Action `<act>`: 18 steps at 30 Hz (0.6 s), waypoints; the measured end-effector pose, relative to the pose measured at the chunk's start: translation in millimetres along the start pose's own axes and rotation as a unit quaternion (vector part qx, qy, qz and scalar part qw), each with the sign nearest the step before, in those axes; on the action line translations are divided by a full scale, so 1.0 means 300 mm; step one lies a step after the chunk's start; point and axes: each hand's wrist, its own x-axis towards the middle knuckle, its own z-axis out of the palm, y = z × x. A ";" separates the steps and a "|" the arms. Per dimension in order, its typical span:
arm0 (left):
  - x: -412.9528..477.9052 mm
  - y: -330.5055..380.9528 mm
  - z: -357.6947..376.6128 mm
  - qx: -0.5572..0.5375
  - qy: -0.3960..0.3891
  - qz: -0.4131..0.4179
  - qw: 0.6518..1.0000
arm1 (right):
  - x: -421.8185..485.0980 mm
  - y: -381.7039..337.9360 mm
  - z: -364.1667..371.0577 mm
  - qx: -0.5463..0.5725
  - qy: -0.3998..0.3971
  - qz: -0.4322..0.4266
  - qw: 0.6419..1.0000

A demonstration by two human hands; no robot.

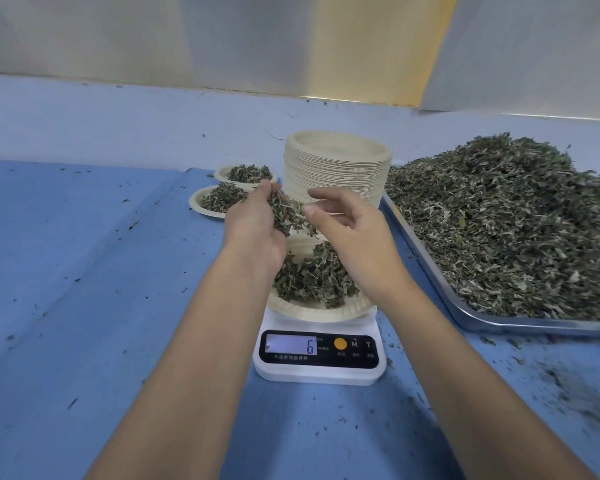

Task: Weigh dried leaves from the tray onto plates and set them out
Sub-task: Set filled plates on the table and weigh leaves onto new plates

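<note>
The left grip (pixel 257 226) hangs above the scale (pixel 319 372), its fingers curled round a clump (pixel 286 214) of dried leaves, with bits sticking out between the fingers. The right grip (pixel 355 240) is just beside it, loose and holding nothing that shows: the forefinger is stretched out, the other fingers are loosely bent, and the thumb tip lies against the edge of the clump. Below both, a plate (pixel 312 311) sits on the white scale with a small pile (pixel 312 278) of leaves in it; the display (pixel 291 344) reads 6. Behind the scale stands a tall stack (pixel 336 168) of bare plates. Left of the stack, two filled plates, a far one (pixel 244 174) and a near one (pixel 218 200), lie touching or nearly so on the blue surface (pixel 118 271). To the right, a metal tray (pixel 430 271) carries a big heap (pixel 516 220) of leaves, its near corner just beside the scale. Leaf crumbs are strewn over the surface, thickest at the lower right. Both forearms are bare.
</note>
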 end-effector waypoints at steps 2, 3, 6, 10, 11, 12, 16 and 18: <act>-0.004 -0.015 0.010 0.018 -0.005 0.001 1.000 | -0.004 -0.002 0.002 -0.004 -0.015 -0.024 1.000; -0.006 -0.022 0.015 0.024 -0.006 0.001 1.000 | -0.007 -0.002 0.004 -0.016 -0.016 -0.037 0.999; -0.012 -0.041 0.024 0.040 -0.005 0.005 0.999 | -0.007 0.003 0.007 -0.040 -0.001 -0.051 0.998; -0.006 -0.046 0.021 0.028 -0.009 -0.015 0.999 | 0.002 0.006 -0.004 -0.051 0.031 -0.046 0.997; -0.004 -0.043 0.019 0.025 -0.007 -0.020 0.999 | 0.004 0.007 -0.007 -0.050 0.039 -0.046 0.997; -0.002 -0.040 0.017 0.021 -0.004 -0.023 1.000 | 0.006 0.008 -0.009 -0.043 0.047 -0.044 0.997; 0.002 -0.031 0.008 0.015 0.005 -0.031 0.999 | 0.011 0.014 -0.012 -0.021 0.059 -0.036 0.997; 0.003 -0.031 0.004 0.022 0.011 -0.031 0.999 | 0.012 0.016 -0.014 -0.024 0.056 -0.034 0.998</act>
